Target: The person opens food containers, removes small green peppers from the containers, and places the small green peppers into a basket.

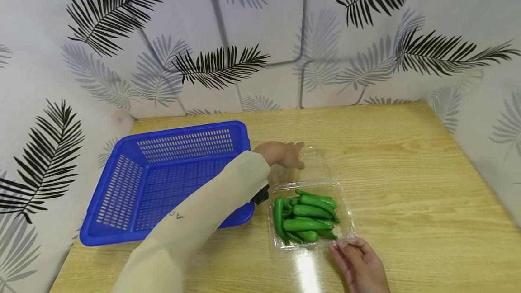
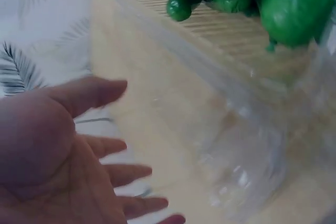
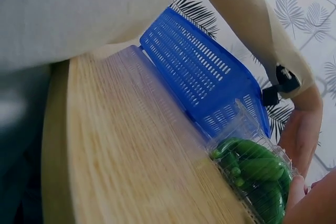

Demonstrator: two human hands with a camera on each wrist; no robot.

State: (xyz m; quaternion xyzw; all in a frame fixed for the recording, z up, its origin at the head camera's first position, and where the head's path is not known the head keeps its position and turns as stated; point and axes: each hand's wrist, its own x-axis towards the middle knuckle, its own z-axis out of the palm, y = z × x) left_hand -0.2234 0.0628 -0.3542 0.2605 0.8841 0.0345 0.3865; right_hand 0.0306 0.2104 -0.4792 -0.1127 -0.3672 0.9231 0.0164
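A clear plastic clamshell box (image 1: pixel 346 211) lies open on the table, with several green chili peppers (image 1: pixel 308 224) in its base. Its transparent lid (image 1: pixel 317 162) is folded back toward the wall. Over the lid's left side reaches my left hand (image 1: pixel 285 153); the left wrist view shows its fingers (image 2: pixel 128 174) straight and spread, with nothing in them. At the box's near right corner, my right hand (image 1: pixel 362 263) pinches the rim between thumb and fingers. The right wrist view shows the peppers (image 3: pixel 257 169) through the box's clear wall.
A blue plastic basket (image 1: pixel 163 137) with slotted sides stands left of the box, partly covered by my left sleeve (image 1: pixel 195 220). The wood-grain table (image 1: pixel 407 184) runs back to a wall (image 1: pixel 260 26) with a leaf pattern. A black strap (image 1: pixel 261 195) sits at my left wrist.
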